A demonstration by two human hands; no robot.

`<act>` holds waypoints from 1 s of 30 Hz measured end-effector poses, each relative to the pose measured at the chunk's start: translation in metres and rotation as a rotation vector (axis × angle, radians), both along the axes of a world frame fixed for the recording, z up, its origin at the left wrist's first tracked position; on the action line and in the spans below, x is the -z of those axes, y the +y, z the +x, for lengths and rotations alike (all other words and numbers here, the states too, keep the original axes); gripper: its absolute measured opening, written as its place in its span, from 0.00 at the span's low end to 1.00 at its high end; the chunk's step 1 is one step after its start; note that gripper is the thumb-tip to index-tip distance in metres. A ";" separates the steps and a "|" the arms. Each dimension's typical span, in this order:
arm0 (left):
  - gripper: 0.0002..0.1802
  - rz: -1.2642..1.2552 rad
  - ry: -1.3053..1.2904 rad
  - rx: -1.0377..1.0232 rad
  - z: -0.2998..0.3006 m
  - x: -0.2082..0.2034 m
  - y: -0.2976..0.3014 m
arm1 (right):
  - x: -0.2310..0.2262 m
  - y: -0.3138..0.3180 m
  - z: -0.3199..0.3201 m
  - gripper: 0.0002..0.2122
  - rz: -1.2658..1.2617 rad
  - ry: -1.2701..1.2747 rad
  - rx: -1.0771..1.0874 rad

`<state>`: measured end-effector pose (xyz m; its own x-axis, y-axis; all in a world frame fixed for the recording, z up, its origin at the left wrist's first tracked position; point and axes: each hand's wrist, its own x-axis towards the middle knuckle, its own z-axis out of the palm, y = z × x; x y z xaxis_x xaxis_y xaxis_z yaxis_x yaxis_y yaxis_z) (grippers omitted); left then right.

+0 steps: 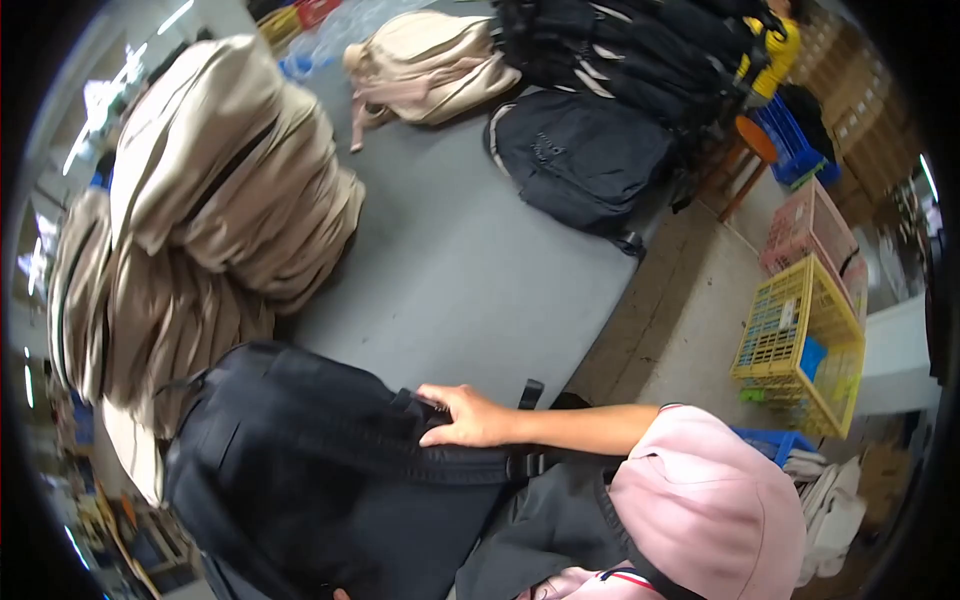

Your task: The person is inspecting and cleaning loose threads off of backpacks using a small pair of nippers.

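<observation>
A black backpack (330,450) lies tilted across the near left end of the grey table (440,260). My right hand (468,416) reaches in from the right and is closed on the backpack's upper edge, near a strap; its fingertips are partly hidden in the fabric. Of my left hand (342,594) only a bit of a finger shows at the bottom edge, against the lower side of the same backpack. The rest of that hand is out of sight.
Tall piles of beige backpacks (220,180) stand at the left. Farther back lie a beige bag (430,65), a dark backpack (590,160) and a black heap of bags (640,50). A person in yellow (775,55), a stool (752,145) and a yellow crate (800,345) are right.
</observation>
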<state>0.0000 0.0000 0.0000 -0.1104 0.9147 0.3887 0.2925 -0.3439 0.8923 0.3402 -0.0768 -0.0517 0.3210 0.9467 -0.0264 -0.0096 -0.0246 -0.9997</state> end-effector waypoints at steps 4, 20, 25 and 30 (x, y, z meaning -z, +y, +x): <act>0.38 -0.567 0.028 0.135 0.001 0.092 -0.018 | -0.038 -0.022 0.014 0.15 0.227 -0.528 0.124; 0.27 -0.976 -0.065 0.339 0.097 0.138 0.049 | 0.021 -0.047 0.077 0.22 -0.007 -0.318 0.372; 0.24 -0.467 -0.106 0.650 0.210 0.041 0.074 | -0.013 -0.077 0.112 0.14 0.250 -0.335 0.734; 0.31 0.194 0.425 1.028 0.367 -0.134 0.134 | -0.033 -0.088 0.131 0.15 0.428 -0.085 0.970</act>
<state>0.3669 0.1338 0.1341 0.8351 0.4152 0.3607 0.0581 -0.7188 0.6928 0.4708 -0.1647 -0.0187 0.9285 0.2100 0.3063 0.2337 0.3104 -0.9214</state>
